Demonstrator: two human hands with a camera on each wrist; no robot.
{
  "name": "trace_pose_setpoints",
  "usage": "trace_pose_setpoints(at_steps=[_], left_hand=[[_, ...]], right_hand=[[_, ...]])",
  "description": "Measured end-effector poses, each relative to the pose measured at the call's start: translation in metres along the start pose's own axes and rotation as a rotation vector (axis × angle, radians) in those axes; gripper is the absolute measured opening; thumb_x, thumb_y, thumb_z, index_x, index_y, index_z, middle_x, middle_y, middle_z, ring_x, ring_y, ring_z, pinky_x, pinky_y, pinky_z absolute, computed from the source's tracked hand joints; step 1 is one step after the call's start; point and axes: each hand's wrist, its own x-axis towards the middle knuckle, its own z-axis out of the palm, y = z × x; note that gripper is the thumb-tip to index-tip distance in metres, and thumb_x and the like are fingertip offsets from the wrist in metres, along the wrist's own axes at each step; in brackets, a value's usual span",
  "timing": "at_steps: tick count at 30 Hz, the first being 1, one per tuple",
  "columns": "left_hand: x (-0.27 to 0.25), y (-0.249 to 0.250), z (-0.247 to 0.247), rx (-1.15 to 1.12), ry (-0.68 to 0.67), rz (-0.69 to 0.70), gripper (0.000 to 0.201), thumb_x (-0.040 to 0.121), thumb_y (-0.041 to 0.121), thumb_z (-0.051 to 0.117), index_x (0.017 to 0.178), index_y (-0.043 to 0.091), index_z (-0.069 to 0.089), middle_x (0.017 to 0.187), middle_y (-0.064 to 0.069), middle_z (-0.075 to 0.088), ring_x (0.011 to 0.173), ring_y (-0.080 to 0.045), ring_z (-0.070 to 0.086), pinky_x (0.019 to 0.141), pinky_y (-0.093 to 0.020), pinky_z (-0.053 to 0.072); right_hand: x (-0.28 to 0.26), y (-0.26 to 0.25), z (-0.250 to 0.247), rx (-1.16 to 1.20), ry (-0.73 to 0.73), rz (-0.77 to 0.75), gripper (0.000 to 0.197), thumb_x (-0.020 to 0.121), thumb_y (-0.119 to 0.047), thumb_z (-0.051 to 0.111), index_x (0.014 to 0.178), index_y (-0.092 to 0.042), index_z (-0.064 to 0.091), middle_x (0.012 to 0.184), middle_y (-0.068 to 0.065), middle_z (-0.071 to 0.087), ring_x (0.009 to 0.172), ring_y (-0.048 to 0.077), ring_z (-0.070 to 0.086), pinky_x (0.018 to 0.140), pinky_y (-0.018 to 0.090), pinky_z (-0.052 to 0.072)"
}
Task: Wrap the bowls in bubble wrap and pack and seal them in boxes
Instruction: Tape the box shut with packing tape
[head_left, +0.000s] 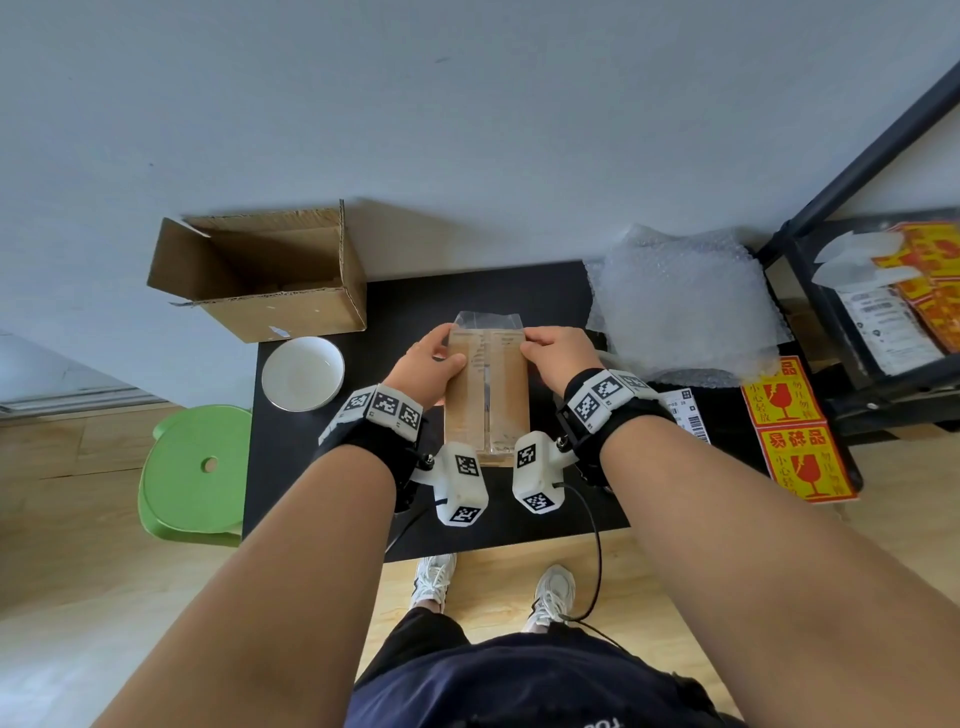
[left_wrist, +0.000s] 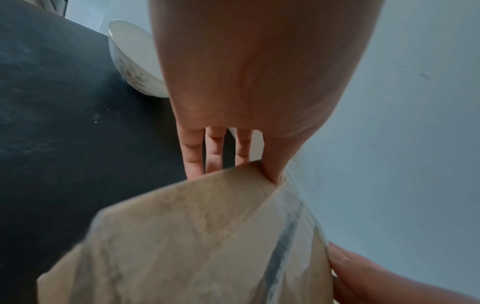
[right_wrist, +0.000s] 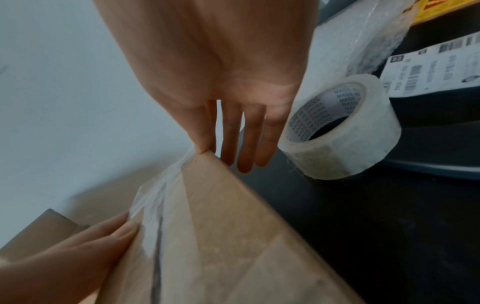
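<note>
A closed cardboard box (head_left: 485, 405) lies in the middle of the black table (head_left: 322, 467). A strip of clear tape (head_left: 487, 322) runs along its top seam and sticks out past the far edge. My left hand (head_left: 434, 358) is at the box's far left corner, thumb pressing on top and fingers straight down the side (left_wrist: 244, 162). My right hand (head_left: 550, 345) mirrors it at the far right corner, thumb on the tape's edge (right_wrist: 226, 152). A bare white bowl (head_left: 303, 373) sits left of the box. A sheet of bubble wrap (head_left: 680, 306) lies at the right.
An open, empty cardboard box (head_left: 260, 270) stands at the table's far left corner. A roll of clear tape (right_wrist: 345, 131) rests just right of my right hand. Shipping labels (right_wrist: 428, 67) and red-yellow fragile stickers (head_left: 795, 426) lie at the right. A green stool (head_left: 197, 467) stands left, a black shelf (head_left: 883, 312) right.
</note>
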Motion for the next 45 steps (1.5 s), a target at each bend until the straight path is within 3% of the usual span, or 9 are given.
trace_pose_setpoints(at_steps=[5, 8, 12, 18, 22, 30, 36, 41, 45], left_hand=[[0.001, 0.001, 0.001, 0.104, 0.223, 0.014, 0.058, 0.089, 0.022, 0.065, 0.142, 0.022, 0.042, 0.13, 0.0, 0.051, 0.116, -0.017, 0.055, 0.095, -0.03, 0.046], [0.002, 0.008, 0.002, 0.243, 0.327, 0.114, 0.051, 0.084, 0.02, 0.07, 0.131, 0.022, 0.05, 0.129, 0.001, 0.047, 0.113, -0.017, 0.054, 0.091, -0.029, 0.048], [0.004, 0.017, 0.006, 0.378, 0.302, 0.173, 0.038, 0.089, 0.015, 0.061, 0.127, 0.016, 0.059, 0.124, 0.001, 0.047, 0.108, -0.016, 0.054, 0.094, -0.034, 0.05], [0.01, 0.018, 0.001, 0.407, 0.225, 0.13, 0.044, 0.089, 0.012, 0.06, 0.133, 0.013, 0.055, 0.13, -0.004, 0.045, 0.111, -0.02, 0.053, 0.096, -0.031, 0.048], [0.014, 0.017, -0.001, 0.402, 0.153, 0.095, 0.047, 0.09, 0.011, 0.058, 0.136, 0.012, 0.051, 0.135, -0.006, 0.044, 0.115, -0.021, 0.052, 0.098, -0.03, 0.045], [0.013, 0.009, 0.001, 0.254, 0.231, 0.09, 0.043, 0.089, 0.013, 0.061, 0.132, 0.015, 0.057, 0.128, -0.003, 0.056, 0.114, -0.016, 0.056, 0.096, -0.024, 0.044], [0.017, 0.014, -0.002, 0.285, 0.189, 0.111, 0.039, 0.088, 0.012, 0.06, 0.127, 0.019, 0.057, 0.124, -0.002, 0.053, 0.102, -0.013, 0.054, 0.083, -0.022, 0.043], [0.023, 0.02, 0.003, 0.413, 0.048, 0.045, 0.042, 0.097, 0.015, 0.043, 0.136, 0.027, 0.051, 0.116, 0.002, 0.035, 0.108, -0.02, 0.05, 0.098, -0.036, 0.048], [0.026, 0.02, 0.006, 0.442, 0.041, 0.005, 0.038, 0.1, 0.027, 0.042, 0.136, 0.019, 0.05, 0.128, -0.001, 0.036, 0.112, -0.021, 0.051, 0.1, -0.035, 0.045]], right_hand=[[0.003, 0.003, -0.002, -0.14, 0.121, -0.027, 0.038, 0.09, -0.023, 0.067, 0.125, -0.018, 0.054, 0.113, 0.002, 0.061, 0.102, 0.018, 0.059, 0.089, 0.031, 0.047], [0.003, 0.0, -0.002, -0.229, 0.152, -0.12, 0.028, 0.088, -0.017, 0.066, 0.114, -0.019, 0.055, 0.109, 0.001, 0.057, 0.092, 0.017, 0.057, 0.079, 0.03, 0.046], [0.004, -0.003, 0.001, -0.23, 0.121, -0.153, 0.019, 0.089, -0.01, 0.06, 0.105, -0.018, 0.065, 0.108, 0.0, 0.066, 0.099, 0.017, 0.062, 0.085, 0.029, 0.048], [0.009, -0.005, 0.002, -0.193, 0.057, -0.106, 0.03, 0.09, -0.006, 0.057, 0.115, -0.018, 0.067, 0.113, 0.0, 0.069, 0.104, 0.015, 0.063, 0.089, 0.025, 0.048], [0.009, -0.006, -0.001, -0.159, -0.026, -0.074, 0.034, 0.093, -0.007, 0.054, 0.124, -0.016, 0.065, 0.121, 0.003, 0.067, 0.111, 0.019, 0.061, 0.098, 0.033, 0.048], [0.01, -0.002, -0.007, -0.031, -0.088, -0.011, 0.034, 0.094, -0.006, 0.053, 0.123, -0.017, 0.067, 0.122, 0.001, 0.066, 0.112, 0.016, 0.059, 0.088, 0.023, 0.041], [0.008, -0.004, -0.002, -0.06, -0.103, -0.087, 0.052, 0.093, -0.003, 0.046, 0.137, -0.028, 0.053, 0.125, 0.001, 0.062, 0.112, 0.016, 0.058, 0.1, 0.033, 0.046], [0.014, -0.01, -0.001, -0.129, -0.228, -0.052, 0.049, 0.092, 0.0, 0.042, 0.132, -0.024, 0.059, 0.134, 0.001, 0.058, 0.117, 0.015, 0.056, 0.096, 0.028, 0.046], [0.017, -0.013, 0.001, -0.108, -0.259, -0.011, 0.043, 0.093, -0.002, 0.041, 0.128, -0.018, 0.06, 0.129, 0.002, 0.06, 0.113, 0.015, 0.056, 0.086, 0.024, 0.042]])
